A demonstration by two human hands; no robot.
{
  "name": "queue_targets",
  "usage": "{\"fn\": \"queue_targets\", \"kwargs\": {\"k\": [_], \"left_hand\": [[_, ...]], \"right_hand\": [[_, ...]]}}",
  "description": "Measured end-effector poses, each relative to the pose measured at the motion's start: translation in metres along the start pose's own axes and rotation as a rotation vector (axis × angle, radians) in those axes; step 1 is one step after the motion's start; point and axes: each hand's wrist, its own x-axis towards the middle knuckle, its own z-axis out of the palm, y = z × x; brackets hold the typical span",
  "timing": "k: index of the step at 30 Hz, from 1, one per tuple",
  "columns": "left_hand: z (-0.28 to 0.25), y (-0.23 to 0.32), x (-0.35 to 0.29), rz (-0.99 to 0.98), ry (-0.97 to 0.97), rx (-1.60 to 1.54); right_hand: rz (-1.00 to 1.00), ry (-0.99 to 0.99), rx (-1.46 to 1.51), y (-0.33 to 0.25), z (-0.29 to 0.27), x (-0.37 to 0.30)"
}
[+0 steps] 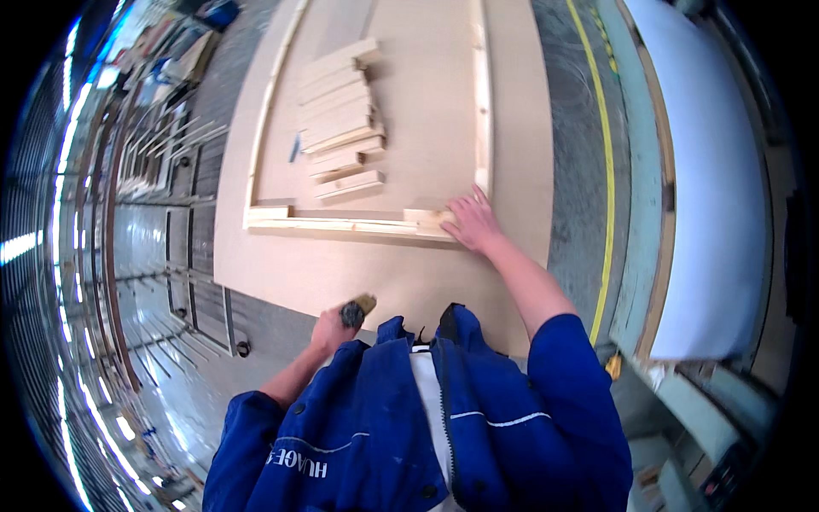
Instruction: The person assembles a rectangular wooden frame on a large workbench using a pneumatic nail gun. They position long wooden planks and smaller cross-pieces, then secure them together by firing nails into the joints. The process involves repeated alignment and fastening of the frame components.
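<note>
A pale timber frame [341,225] lies on a large brown board [358,269] in front of me. My right hand [474,224] rests on its near right corner, fingers spread over a small corner block [418,217] and the end of the right rail [483,111]. My left hand [329,328] is closed round a dark tool with a yellowish-brown end [365,304], held close to my body over the board's near edge. Its exact kind is not clear. Another short block [273,212] sits inside the near left corner.
Several short wood pieces [341,111] lie in a stack inside the frame, beside a small blue item [295,147]. Metal racks [192,247] stand to the left. A yellow floor line [607,171] and a pale green bench with a white sheet [699,171] run along the right.
</note>
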Motion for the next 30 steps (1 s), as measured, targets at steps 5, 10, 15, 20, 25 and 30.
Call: {"fn": "queue_targets", "kwargs": {"k": [5, 10, 15, 20, 25, 30], "left_hand": [[0.092, -0.138, -0.051, -0.224, -0.012, -0.168], [0.120, -0.184, -0.070, -0.268, 0.327, -0.316], [0.033, -0.222, -0.020, -0.504, 0.428, -0.663], [-0.041, -0.332, 0.055, -0.303, 0.455, -0.528], [-0.093, -0.425, 0.131, -0.147, 0.585, -0.318], [-0.131, -0.481, 0.177, -0.152, 0.658, -0.365]], "right_hand": [[-0.024, -0.040, -0.099, -0.007, 0.002, -0.006], [0.046, -0.059, -0.207, -0.037, 0.014, -0.060], [0.180, -0.008, -0.223, -0.070, 0.027, -0.066], [0.388, -0.059, -0.288, -0.101, 0.053, -0.068], [0.591, -0.350, -0.131, -0.137, 0.080, -0.108], [0.947, -0.036, 0.059, -0.233, 0.113, -0.230]]}}
